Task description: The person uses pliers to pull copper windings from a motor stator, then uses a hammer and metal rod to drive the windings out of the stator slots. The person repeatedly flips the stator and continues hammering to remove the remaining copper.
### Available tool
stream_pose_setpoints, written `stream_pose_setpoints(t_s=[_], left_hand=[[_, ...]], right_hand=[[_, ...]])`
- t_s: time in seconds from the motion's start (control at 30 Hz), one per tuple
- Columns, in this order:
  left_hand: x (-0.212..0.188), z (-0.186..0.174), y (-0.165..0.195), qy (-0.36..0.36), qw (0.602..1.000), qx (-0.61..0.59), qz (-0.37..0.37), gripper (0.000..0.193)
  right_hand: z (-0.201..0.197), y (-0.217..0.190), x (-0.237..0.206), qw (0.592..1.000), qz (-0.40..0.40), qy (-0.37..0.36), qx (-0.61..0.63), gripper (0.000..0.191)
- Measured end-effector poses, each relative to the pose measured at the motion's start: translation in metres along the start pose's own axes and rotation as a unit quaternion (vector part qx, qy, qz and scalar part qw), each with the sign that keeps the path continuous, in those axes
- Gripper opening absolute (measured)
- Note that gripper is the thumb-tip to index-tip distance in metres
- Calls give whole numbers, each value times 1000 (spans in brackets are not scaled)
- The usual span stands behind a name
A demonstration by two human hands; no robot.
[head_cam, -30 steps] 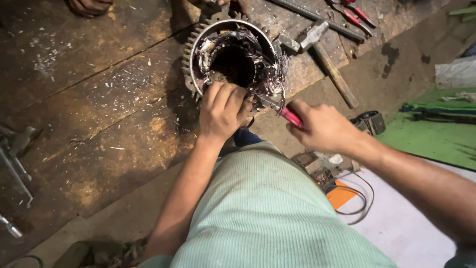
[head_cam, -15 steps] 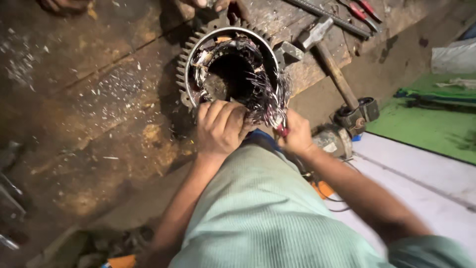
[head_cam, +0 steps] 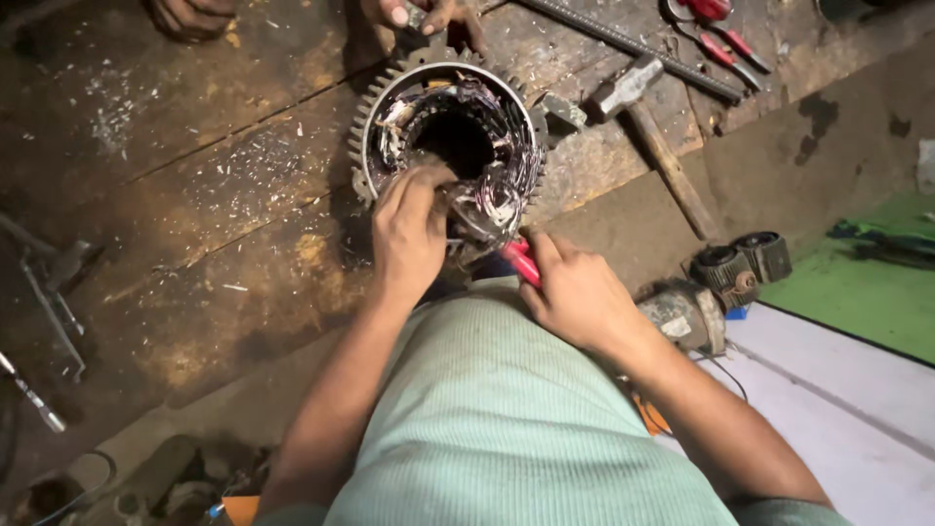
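**Hands at the stator windings**

While the stator (head_cam: pixel 450 136) lies on the wooden bench (head_cam: pixel 195 195), the left hand (head_cam: pixel 409 234) pinches the tangled copper wires (head_cam: pixel 492 200) at its near rim. Just beside, the right hand (head_cam: pixel 575 292) is closed around a red-handled tool (head_cam: pixel 521 261). A hammer (head_cam: pixel 648 127) lies near.

The near rim of the motor shell (head_cam: pixel 448 146) is taken up by the left hand (head_cam: pixel 409 234) and the right hand (head_cam: pixel 575 292). Its far rim is blocked by another person's hand (head_cam: pixel 424 15). To the right, passage is narrowed by a hammer (head_cam: pixel 648 127) and a rod (head_cam: pixel 633 44). Bare boards (head_cam: pixel 195 195) are left open on the left.
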State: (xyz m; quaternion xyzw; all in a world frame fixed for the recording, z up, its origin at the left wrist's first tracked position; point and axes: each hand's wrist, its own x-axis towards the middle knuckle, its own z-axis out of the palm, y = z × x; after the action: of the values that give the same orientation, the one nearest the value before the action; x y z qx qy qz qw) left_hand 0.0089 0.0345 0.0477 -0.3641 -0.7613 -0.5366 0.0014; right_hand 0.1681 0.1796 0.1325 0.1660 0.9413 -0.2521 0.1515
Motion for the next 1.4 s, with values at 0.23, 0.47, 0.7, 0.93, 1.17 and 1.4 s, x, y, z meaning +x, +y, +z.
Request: stream_pose_setpoints(t_s=[0.23, 0.47, 0.7, 0.93, 1.17, 1.4], left_hand=[[39, -24, 5, -63, 991, 76, 86, 36], [42, -45, 61, -130, 976, 138, 105, 48], [44, -48, 100, -109, 948, 209, 216, 58], [5, -62, 75, -77, 955, 209, 196, 11], [-20, -63, 47, -44, 962, 173, 207, 6], [-8, -65, 23, -61, 964, 120, 228, 7]], right_hand=[[-23, 45, -41, 948, 185, -209, 153, 39], [-15, 101, -15, 887, 52, -232, 396, 52], [-9, 92, 16, 755, 101, -315, 565, 58], [20, 74, -6, 613, 112, -271, 734, 38], [24, 56, -4, 669, 164, -228, 688, 44], [17, 47, -6, 574, 134, -260, 765, 46]])
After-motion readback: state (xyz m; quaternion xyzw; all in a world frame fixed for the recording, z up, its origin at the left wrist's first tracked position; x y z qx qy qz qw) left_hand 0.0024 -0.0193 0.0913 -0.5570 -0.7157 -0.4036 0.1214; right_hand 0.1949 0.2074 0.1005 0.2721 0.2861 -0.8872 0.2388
